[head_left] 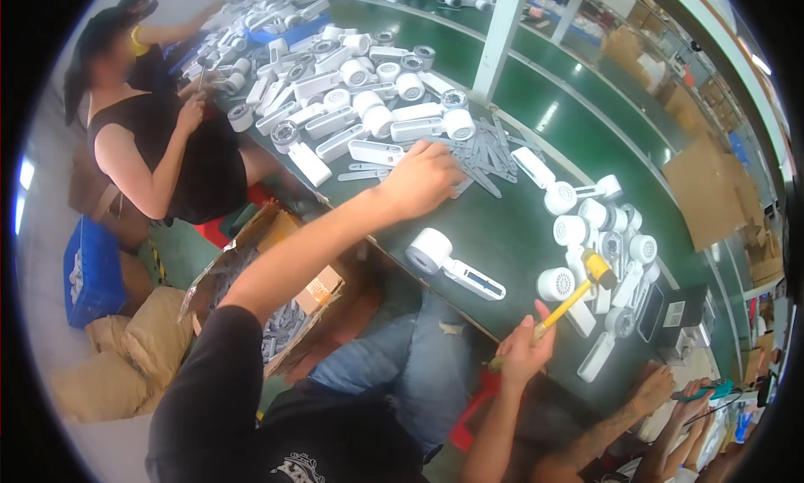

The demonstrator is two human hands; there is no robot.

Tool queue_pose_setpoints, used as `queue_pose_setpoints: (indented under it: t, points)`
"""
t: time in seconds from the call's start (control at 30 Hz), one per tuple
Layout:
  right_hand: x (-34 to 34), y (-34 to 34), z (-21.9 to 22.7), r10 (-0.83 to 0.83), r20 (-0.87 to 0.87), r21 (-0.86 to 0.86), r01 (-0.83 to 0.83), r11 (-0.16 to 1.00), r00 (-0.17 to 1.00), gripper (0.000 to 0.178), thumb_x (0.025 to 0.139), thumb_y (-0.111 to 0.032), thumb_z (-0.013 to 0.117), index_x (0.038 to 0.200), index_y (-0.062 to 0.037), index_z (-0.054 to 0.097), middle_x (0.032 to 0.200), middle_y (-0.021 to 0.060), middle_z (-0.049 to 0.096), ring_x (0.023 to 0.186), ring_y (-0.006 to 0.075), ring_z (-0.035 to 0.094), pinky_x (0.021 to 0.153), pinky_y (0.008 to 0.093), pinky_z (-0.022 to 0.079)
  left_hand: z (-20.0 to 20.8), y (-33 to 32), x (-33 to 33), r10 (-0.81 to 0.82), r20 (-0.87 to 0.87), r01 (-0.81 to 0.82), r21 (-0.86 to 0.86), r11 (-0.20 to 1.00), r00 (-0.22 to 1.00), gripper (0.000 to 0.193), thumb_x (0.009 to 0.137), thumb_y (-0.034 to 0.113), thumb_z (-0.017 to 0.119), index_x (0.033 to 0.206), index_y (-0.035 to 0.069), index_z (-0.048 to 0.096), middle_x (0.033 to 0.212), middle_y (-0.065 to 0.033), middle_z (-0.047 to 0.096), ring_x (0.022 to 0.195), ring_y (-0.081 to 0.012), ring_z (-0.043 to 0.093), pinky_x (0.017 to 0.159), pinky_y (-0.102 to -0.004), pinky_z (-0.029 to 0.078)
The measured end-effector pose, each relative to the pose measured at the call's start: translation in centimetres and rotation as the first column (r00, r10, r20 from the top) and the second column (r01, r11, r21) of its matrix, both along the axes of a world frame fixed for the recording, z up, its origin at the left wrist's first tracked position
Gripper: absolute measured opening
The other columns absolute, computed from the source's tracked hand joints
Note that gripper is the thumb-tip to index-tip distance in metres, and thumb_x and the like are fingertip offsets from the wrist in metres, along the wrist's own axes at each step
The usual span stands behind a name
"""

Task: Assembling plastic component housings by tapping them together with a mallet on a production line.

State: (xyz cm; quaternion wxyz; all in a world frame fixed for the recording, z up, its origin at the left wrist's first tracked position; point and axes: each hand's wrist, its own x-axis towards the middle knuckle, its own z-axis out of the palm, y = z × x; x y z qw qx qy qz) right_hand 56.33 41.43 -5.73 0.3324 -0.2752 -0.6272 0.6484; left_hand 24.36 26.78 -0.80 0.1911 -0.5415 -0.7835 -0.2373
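Note:
My left hand reaches over a heap of flat grey plastic strips. Its fingers are curled down among the strips, and what they pinch is hidden. In my right hand is a small mallet with a yellow handle and a yellow-and-dark head, held up near the table edge. Between my hands lies one white handheld fan, its round head to the left and its handle, with a long dark recess facing up, to the right.
A large pile of white fans covers the far left of the green table. More fans lie at the right, beside a metal box. A co-worker sits at left; other people's hands show lower right. An open carton stands below.

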Motion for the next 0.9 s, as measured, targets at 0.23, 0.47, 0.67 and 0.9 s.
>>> queue_pose_setpoints:
  t: [0.23, 0.47, 0.67, 0.9]
  points:
    - [-0.2, 0.0, 0.3, 0.000, 0.012, -0.031, 0.000, 1.000, 1.000, 0.031, 0.106, -0.006, 0.057, 0.136, 0.0033, 0.057, 0.064, -0.0002, 0.052, 0.043, 0.0062, 0.046, 0.040, 0.0243, 0.041, 0.6, 5.2, -4.6, 0.004, 0.021, 0.005, -0.372, 0.928, 1.000, 0.017, 0.090, 0.027, 0.075, 0.097, 0.012, 0.080, 0.097, -0.0046, 0.072, 0.109, -0.0277, 0.061, 0.097, -0.0426, 0.046]
    - [0.0, 0.3, 0.7, 0.016, 0.030, -0.047, -0.015, 0.999, 0.999, 0.033, 0.105, -0.006, 0.058, 0.136, 0.0034, 0.057, 0.065, 0.0000, 0.054, 0.044, 0.0064, 0.048, 0.041, 0.0249, 0.043, -0.3, 0.9, -3.0, 0.029, -0.113, -0.081, -0.482, 0.872, 0.993, 0.022, 0.086, 0.035, 0.079, 0.086, 0.013, 0.078, 0.097, -0.0029, 0.069, 0.115, -0.0261, 0.060, 0.110, -0.0489, 0.037]
    - [-0.2, 0.3, 1.0, 0.038, 0.052, -0.055, -0.035, 0.998, 0.998, 0.033, 0.105, -0.006, 0.058, 0.136, 0.0043, 0.057, 0.065, 0.0008, 0.055, 0.044, 0.0070, 0.049, 0.041, 0.0252, 0.044, -0.6, 1.4, -3.7, 0.091, -0.165, -0.109, -0.106, 0.988, 0.982, 0.014, 0.085, 0.010, 0.071, 0.097, 0.015, 0.078, 0.105, -0.0010, 0.069, 0.120, -0.0248, 0.057, 0.110, -0.0479, 0.037]
    - [-0.1, 0.4, 1.1, 0.019, 0.083, -0.072, -0.013, 0.997, 0.996, 0.033, 0.105, -0.007, 0.057, 0.136, 0.0039, 0.056, 0.066, 0.0008, 0.053, 0.043, 0.0075, 0.048, 0.040, 0.0252, 0.042, -0.7, 3.1, -4.6, 0.176, -0.026, -0.178, -0.219, 0.959, 0.984, 0.016, 0.084, 0.014, 0.076, 0.099, 0.015, 0.079, 0.109, -0.0034, 0.069, 0.117, -0.0270, 0.060, 0.108, -0.0451, 0.041]
